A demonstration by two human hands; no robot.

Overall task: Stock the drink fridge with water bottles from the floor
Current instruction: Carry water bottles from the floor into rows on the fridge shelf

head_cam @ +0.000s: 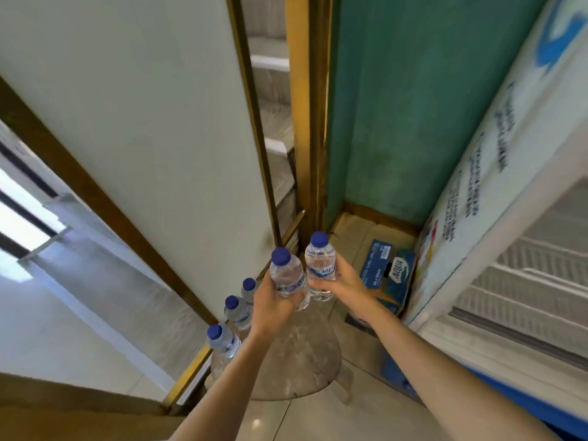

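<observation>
I hold two small clear water bottles with blue caps, upright and side by side. My left hand grips the left bottle around its body. My right hand grips the right bottle, whose label shows. Three more blue-capped bottles stand in a row on a round stool below my left arm. The drink fridge stands at the right with its white wire shelves showing.
A blue cardboard water carton lies on the floor between the stool and the fridge. A white panel with gold-brown frames rises on the left, a teal wall behind. Pale floor tiles lie below.
</observation>
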